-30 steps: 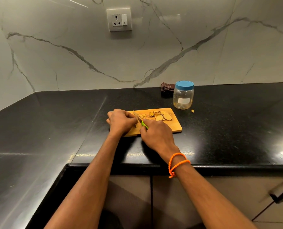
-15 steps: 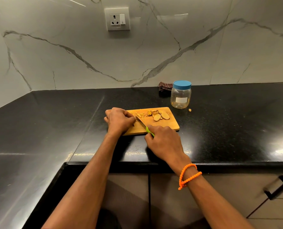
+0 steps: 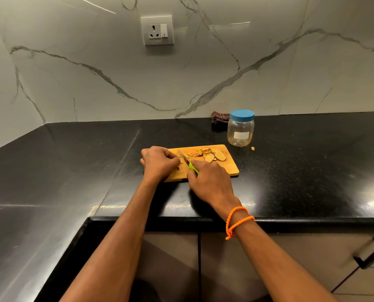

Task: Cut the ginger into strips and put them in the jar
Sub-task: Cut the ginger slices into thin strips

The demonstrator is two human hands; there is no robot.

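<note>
A wooden cutting board (image 3: 229, 168) lies on the black counter. Ginger slices (image 3: 213, 156) and a few thin strips (image 3: 189, 154) lie on its far part. My left hand (image 3: 158, 163) has its fingers curled down on a small piece of ginger at the board's left side; the piece is mostly hidden. My right hand (image 3: 210, 182) grips the green handle of a small knife (image 3: 185, 158), whose blade lies on the board right next to my left fingertips. A clear jar (image 3: 240, 131) with its blue lid on stands behind the board to the right.
A dark folded cloth (image 3: 219, 119) lies behind the jar against the marble wall. A small ginger scrap (image 3: 252, 148) sits on the counter beside the jar. A wall socket (image 3: 157, 30) is above. Cabinet doors with a black handle (image 3: 371, 253) are below the counter edge.
My right hand drew back toward me with the knife, then pushed it forward again beside my left fingers. My left hand stayed on the ginger piece.
</note>
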